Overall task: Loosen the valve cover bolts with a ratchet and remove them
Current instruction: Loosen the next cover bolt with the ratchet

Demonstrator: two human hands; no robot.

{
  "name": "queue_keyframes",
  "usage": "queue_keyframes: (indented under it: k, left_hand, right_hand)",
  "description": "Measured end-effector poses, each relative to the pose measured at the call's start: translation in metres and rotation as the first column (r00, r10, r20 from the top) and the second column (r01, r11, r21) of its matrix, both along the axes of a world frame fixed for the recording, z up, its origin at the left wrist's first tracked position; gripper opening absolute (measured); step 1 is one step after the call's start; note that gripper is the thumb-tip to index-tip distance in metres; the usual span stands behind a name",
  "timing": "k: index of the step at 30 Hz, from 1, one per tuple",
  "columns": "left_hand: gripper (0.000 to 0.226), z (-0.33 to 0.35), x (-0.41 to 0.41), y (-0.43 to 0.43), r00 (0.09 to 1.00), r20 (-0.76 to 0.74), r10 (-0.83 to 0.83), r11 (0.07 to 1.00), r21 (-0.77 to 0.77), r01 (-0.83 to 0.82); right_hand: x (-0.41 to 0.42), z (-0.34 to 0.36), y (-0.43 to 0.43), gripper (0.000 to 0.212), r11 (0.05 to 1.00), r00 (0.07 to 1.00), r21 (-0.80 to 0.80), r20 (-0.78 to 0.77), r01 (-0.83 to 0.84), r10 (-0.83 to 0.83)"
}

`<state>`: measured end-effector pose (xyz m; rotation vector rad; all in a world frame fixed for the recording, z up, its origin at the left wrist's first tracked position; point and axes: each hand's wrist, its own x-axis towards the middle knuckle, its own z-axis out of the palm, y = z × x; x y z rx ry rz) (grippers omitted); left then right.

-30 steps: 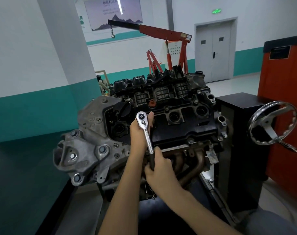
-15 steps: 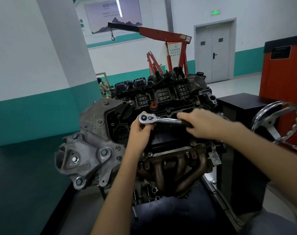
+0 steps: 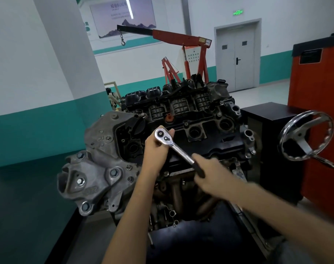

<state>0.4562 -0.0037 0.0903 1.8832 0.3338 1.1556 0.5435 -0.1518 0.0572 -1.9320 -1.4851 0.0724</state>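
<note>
A black valve cover (image 3: 215, 144) tops the engine on its stand in the middle of the head view. A chrome ratchet (image 3: 178, 150) sits head-down on the cover's near left part; the bolt under it is hidden. My left hand (image 3: 156, 151) cups the ratchet head from behind and below, fingers curled round it. The black handle points down to the right, and my right hand (image 3: 210, 174) grips it; this hand is blurred. Another cover bolt (image 3: 186, 123) shows between the plug wells.
The grey timing cover (image 3: 105, 164) faces me on the left. A chrome handwheel (image 3: 307, 136) sticks out at the right, beside a black cabinet (image 3: 267, 130) and an orange cabinet (image 3: 318, 115). A red engine crane (image 3: 181, 38) stands behind. The exhaust manifold (image 3: 181, 195) lies below my hands.
The ratchet handle swung from pointing toward me, out to the right, and now back down-right. My right hand moved with it. My left hand stayed on the ratchet head.
</note>
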Motion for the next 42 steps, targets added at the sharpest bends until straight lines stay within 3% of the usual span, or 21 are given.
queue_keyframes:
  k: [2,5,8,10,12,14,16,19,22,25,28,30,31,33,36,39,42]
  left_hand:
    - [0.035,0.003,0.001,0.001,1.0,-0.018,-0.025,1.0,0.017,0.025]
    - [0.038,0.004,0.0,-0.002,1.0,0.007,-0.014,0.999,0.049,0.014]
    - [0.028,-0.002,0.0,-0.005,0.996,0.084,0.028,1.0,-0.003,-0.028]
    - [0.019,-0.007,0.005,-0.008,0.992,0.108,0.064,0.996,-0.063,-0.057]
    - [0.016,-0.01,0.01,-0.009,0.987,0.136,0.086,0.992,-0.107,-0.072]
    - [0.026,-0.009,0.014,-0.011,0.98,0.167,0.106,0.989,-0.123,-0.086]
    - [0.029,-0.008,0.016,-0.011,0.974,0.195,0.113,0.989,-0.12,-0.091]
    - [0.029,-0.006,0.012,-0.008,0.975,0.207,0.084,0.99,-0.127,-0.058]
    - [0.038,-0.004,0.01,0.0,0.993,0.11,0.051,0.998,-0.052,-0.045]
    - [0.042,0.002,0.014,0.004,1.0,0.02,0.01,1.0,-0.008,-0.009]
    - [0.044,0.0,0.012,0.005,0.999,0.043,0.029,0.999,-0.028,-0.028]
    - [0.041,-0.004,0.009,0.006,0.995,0.095,0.041,0.997,-0.071,-0.035]
    - [0.037,-0.006,0.009,0.007,0.992,0.123,0.04,0.994,-0.108,-0.027]
    - [0.029,-0.009,0.01,0.005,0.989,0.143,0.044,0.991,-0.131,-0.025]
    - [0.036,-0.009,0.015,-0.004,0.984,0.164,0.073,0.995,-0.078,-0.061]
    - [0.038,-0.008,0.016,-0.002,0.98,0.17,0.102,0.989,-0.121,-0.082]
    - [0.042,-0.005,0.012,0.004,0.989,0.109,0.101,0.99,-0.113,-0.089]
  right_hand:
    - [0.043,0.038,-0.009,0.033,0.993,0.968,-0.114,0.247,-0.009,0.037]
    - [0.076,0.085,-0.001,0.039,0.983,0.825,-0.182,0.56,0.035,0.074]
    - [0.07,0.076,0.002,0.031,0.994,0.815,-0.101,0.58,0.052,0.017]
    - [0.053,0.04,-0.003,0.024,0.997,0.901,-0.015,0.429,0.076,-0.062]
    - [0.02,0.001,-0.004,0.022,0.994,0.988,0.065,0.118,0.092,-0.099]
    - [-0.025,-0.026,0.008,0.023,0.985,0.984,0.146,-0.163,0.096,-0.072]
    - [-0.063,-0.043,0.03,0.023,0.97,0.937,0.219,-0.348,0.105,-0.023]
    - [-0.08,-0.045,0.041,0.022,0.962,0.892,0.253,-0.451,0.101,0.025]
    - [-0.046,-0.031,0.02,0.025,0.988,0.964,0.148,-0.266,0.042,-0.002]
    - [0.02,0.01,-0.004,0.032,1.0,0.998,-0.017,0.064,0.009,-0.008]
    - [0.066,0.067,-0.006,0.036,0.986,0.879,-0.155,0.477,0.06,0.021]
    - [0.067,0.081,0.0,0.034,0.988,0.8,-0.146,0.598,0.059,0.04]
    - [0.062,0.077,0.001,0.032,0.991,0.805,-0.121,0.593,0.065,0.02]
    - [0.045,0.049,-0.003,0.029,0.995,0.88,-0.044,0.472,0.087,-0.056]
    - [-0.005,-0.007,-0.004,0.023,0.992,0.996,0.091,0.019,0.087,-0.089]
    - [-0.062,-0.038,0.026,0.023,0.976,0.959,0.199,-0.28,0.09,-0.031]
    - [-0.074,-0.04,0.039,0.022,0.971,0.936,0.225,-0.351,0.082,0.002]
